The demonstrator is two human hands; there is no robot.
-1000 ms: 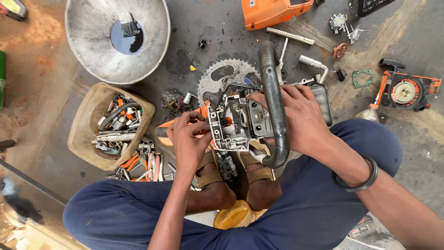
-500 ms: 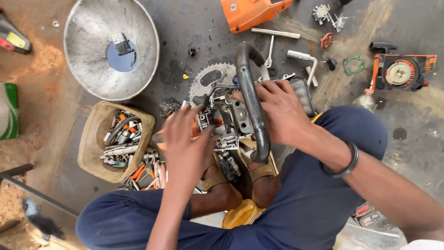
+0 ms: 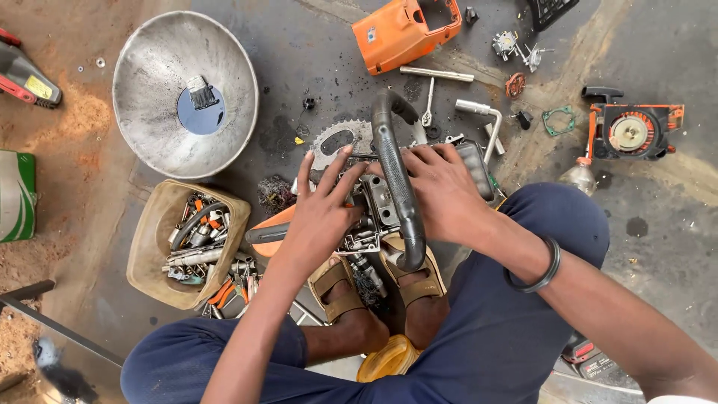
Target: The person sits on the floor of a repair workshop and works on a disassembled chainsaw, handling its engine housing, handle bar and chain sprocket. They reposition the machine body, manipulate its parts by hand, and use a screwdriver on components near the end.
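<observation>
A stripped chainsaw engine body (image 3: pixel 378 200) with a curved black handle bar (image 3: pixel 396 172) sits on the ground, pinned between my sandalled feet (image 3: pixel 340 299). My left hand (image 3: pixel 321 217) lies on its left side with the fingers spread, above an orange and black part (image 3: pixel 265 228). On the right side of the body, just beside the handle bar, my right hand (image 3: pixel 441 191) grips the casing. A toothed metal disc (image 3: pixel 336 138) lies just beyond my left fingertips.
A big dented metal bowl (image 3: pixel 149 97) stands at far left. A tan box (image 3: pixel 146 247) of tools is by my left knee. An orange cover (image 3: pixel 404 30), loose wrenches (image 3: pixel 437 73), a green gasket (image 3: pixel 559 120) and a starter unit (image 3: pixel 632 131) lie ahead and right.
My left hand has gone from pinching at the engine's left side to lying flat with spread fingers. The view has shifted a little; my right hand stays on the casing.
</observation>
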